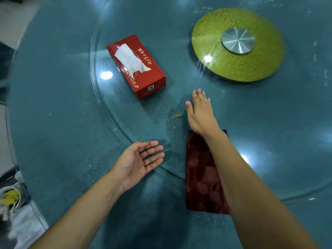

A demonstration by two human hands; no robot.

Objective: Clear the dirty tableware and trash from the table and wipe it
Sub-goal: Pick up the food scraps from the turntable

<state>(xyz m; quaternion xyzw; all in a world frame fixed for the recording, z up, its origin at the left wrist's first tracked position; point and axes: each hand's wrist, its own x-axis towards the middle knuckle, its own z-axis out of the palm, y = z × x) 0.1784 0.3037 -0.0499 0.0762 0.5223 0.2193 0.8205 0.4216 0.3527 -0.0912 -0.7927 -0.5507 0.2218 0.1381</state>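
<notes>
Head view is showing the table [62,108] already free of dishes, with only orange crumbs [177,116] lying just left of the right hand [199,114], whose straight, close-set fingers are reaching flat over the glass. The left hand [140,161] is waiting palm-up with fingers relaxed and slightly spread, seemingly to catch them. Wiping appears undone, the dark red cloth [201,177] lying folded under the right forearm.

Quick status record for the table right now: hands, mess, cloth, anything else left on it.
left hand: open, palm up, at the glass turntable's edge, holding nothing
right hand: open, flat, fingers forward, beside the crumbs
crumbs: orange bits on the glass turntable
cloth: dark red, under the right forearm
tissue box: red, tissue sticking out
</notes>
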